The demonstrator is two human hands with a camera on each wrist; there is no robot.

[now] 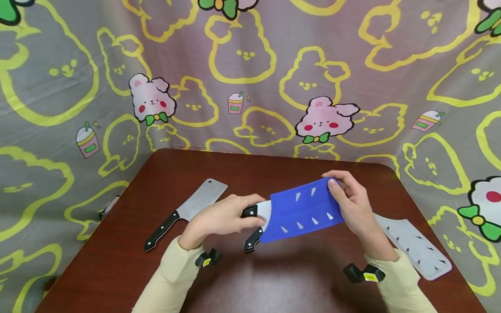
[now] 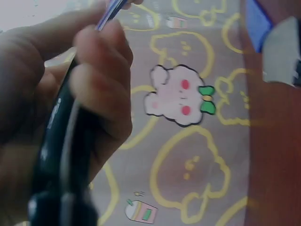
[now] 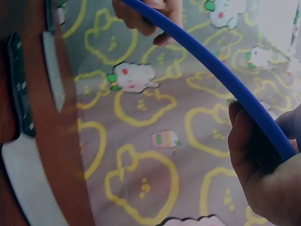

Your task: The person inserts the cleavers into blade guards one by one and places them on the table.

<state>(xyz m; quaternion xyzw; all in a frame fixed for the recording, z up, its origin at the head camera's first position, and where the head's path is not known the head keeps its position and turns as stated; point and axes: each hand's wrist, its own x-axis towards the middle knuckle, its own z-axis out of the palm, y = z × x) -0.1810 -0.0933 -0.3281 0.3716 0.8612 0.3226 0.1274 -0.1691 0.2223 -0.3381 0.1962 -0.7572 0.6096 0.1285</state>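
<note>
My left hand [image 1: 231, 215] grips the black riveted handle [image 1: 249, 211] of a broad-bladed kitchen knife. Most of the blade is inside a blue slotted sheath [image 1: 301, 208], with a strip of bare metal showing near the handle. The far end of that sheath is pinched by my right hand [image 1: 354, 204], thumb on the near face. Seen edge-on in the right wrist view, the sheath [image 3: 211, 66] bows slightly. Beneath it, another black knife handle [image 1: 253, 241] lies on the table, its blade hidden in the head view.
A cleaver [image 1: 201, 200] lies at the left of the brown table [image 1: 188, 163]. On the right rests a white slotted sheath [image 1: 419, 248], partly behind my right forearm. A patterned curtain [image 1: 250, 143] hangs around the table's back and sides.
</note>
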